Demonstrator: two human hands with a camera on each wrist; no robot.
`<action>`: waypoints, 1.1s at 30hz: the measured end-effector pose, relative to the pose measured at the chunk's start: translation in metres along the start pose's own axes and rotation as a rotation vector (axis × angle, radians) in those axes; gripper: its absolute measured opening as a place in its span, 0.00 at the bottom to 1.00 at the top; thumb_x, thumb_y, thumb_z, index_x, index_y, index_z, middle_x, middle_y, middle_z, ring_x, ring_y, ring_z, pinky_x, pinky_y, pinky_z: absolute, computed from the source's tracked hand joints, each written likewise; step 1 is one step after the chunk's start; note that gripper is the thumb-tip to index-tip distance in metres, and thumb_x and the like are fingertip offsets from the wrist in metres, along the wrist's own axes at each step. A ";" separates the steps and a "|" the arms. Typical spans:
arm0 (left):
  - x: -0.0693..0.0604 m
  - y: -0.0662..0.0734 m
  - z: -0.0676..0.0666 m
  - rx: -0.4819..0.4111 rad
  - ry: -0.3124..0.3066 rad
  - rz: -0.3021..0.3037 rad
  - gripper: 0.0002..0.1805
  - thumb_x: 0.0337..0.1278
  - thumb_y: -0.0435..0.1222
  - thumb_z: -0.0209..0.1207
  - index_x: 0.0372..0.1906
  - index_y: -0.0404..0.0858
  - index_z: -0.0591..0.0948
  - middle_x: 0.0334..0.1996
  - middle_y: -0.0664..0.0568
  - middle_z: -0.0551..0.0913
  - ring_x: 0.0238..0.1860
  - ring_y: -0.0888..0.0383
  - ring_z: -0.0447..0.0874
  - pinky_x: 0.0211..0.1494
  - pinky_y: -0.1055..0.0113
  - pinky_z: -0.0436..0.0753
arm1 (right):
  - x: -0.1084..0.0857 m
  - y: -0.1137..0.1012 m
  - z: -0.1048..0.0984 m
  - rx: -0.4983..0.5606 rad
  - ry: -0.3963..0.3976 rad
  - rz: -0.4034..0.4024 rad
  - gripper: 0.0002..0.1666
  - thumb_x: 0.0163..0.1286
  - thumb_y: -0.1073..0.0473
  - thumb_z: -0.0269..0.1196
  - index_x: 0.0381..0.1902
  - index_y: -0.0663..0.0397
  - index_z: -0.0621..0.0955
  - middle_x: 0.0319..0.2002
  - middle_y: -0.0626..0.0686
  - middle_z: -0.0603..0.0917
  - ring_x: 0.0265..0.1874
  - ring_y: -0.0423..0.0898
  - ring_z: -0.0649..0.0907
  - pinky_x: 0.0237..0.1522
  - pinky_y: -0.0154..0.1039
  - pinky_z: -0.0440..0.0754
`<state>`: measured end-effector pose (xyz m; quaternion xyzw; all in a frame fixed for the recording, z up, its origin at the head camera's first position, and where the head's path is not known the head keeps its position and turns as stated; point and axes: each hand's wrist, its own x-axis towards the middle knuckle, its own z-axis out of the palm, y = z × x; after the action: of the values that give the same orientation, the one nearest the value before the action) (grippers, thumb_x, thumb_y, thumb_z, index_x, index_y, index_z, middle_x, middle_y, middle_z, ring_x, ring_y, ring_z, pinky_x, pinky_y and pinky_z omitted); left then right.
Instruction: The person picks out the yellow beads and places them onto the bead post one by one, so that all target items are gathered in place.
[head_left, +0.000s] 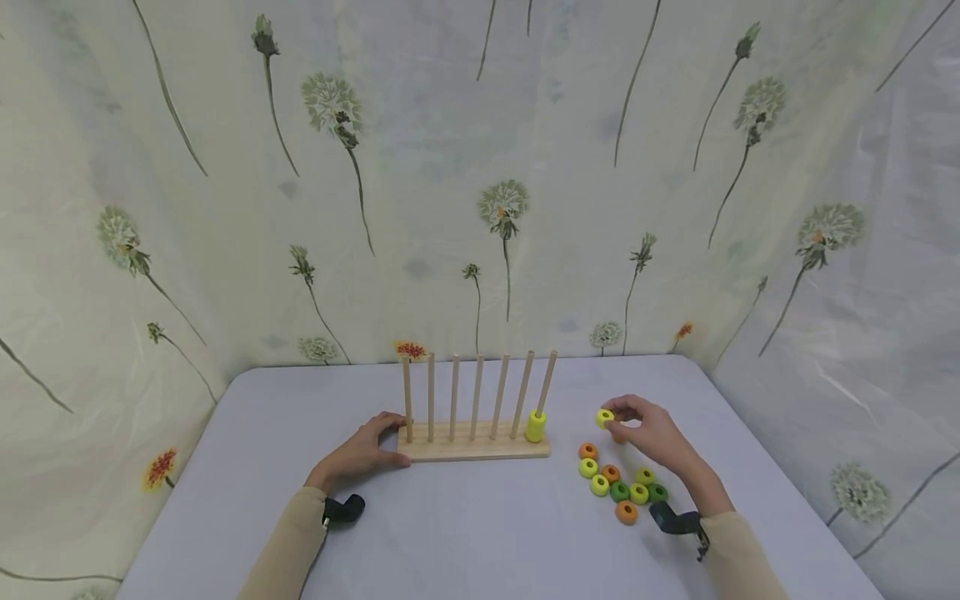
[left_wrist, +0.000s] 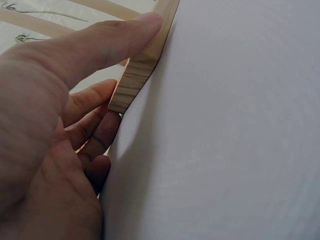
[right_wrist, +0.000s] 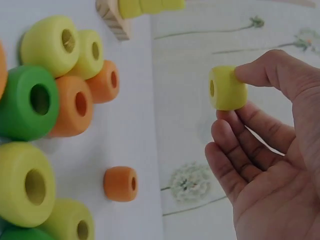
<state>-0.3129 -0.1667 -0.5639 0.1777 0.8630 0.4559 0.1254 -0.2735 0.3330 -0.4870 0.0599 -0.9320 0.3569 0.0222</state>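
A wooden peg rack [head_left: 480, 451] with a row of upright pegs stands on the table. Yellow beads [head_left: 535, 427] are stacked at the foot of its rightmost peg. My left hand [head_left: 367, 450] grips the rack's left end, thumb on the front side and fingers behind; in the left wrist view the thumb [left_wrist: 110, 45] lies over the base's edge. To the right of the rack, my right hand [head_left: 648, 429] pinches a yellow bead [right_wrist: 228, 88] between thumb and fingertips, raised off the table. The bead's hole faces away from the palm.
Loose orange, yellow and green beads lie clustered in front of my right hand, among them a green bead [right_wrist: 30, 102] and an orange bead [head_left: 626, 512]. One orange bead [right_wrist: 120, 184] sits apart, below the hand. Behind the white table [head_left: 465, 533] hangs a dandelion-print cloth [head_left: 420, 208].
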 end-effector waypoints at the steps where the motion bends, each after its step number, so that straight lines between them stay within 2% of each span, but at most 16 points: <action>1: 0.000 0.000 0.000 -0.003 -0.001 -0.005 0.42 0.40 0.50 0.74 0.65 0.45 0.71 0.68 0.51 0.66 0.74 0.46 0.54 0.75 0.44 0.53 | 0.001 -0.002 -0.001 -0.002 0.003 -0.003 0.23 0.64 0.49 0.66 0.53 0.53 0.77 0.46 0.52 0.82 0.47 0.50 0.79 0.45 0.43 0.81; 10: 0.000 0.002 0.000 0.007 0.004 -0.004 0.42 0.40 0.50 0.74 0.64 0.46 0.71 0.68 0.51 0.67 0.74 0.45 0.55 0.75 0.43 0.54 | 0.008 -0.020 -0.008 -0.010 0.024 -0.048 0.23 0.64 0.48 0.66 0.52 0.52 0.77 0.46 0.53 0.82 0.47 0.51 0.80 0.44 0.41 0.81; 17: -0.001 0.003 0.000 0.007 0.004 -0.008 0.42 0.40 0.50 0.74 0.64 0.46 0.71 0.68 0.51 0.66 0.74 0.46 0.55 0.75 0.44 0.54 | 0.012 -0.034 -0.015 -0.023 0.046 -0.115 0.23 0.65 0.47 0.65 0.52 0.51 0.77 0.47 0.52 0.82 0.46 0.49 0.80 0.48 0.47 0.80; 33: -0.002 0.003 0.000 0.018 0.003 0.011 0.41 0.41 0.50 0.74 0.64 0.47 0.71 0.67 0.51 0.67 0.73 0.46 0.56 0.74 0.42 0.56 | 0.024 -0.064 -0.029 -0.023 0.085 -0.158 0.21 0.65 0.46 0.65 0.51 0.50 0.78 0.47 0.52 0.83 0.47 0.49 0.81 0.48 0.48 0.80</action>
<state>-0.3102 -0.1658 -0.5611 0.1826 0.8664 0.4490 0.1199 -0.2893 0.3026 -0.4207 0.1177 -0.9265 0.3457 0.0902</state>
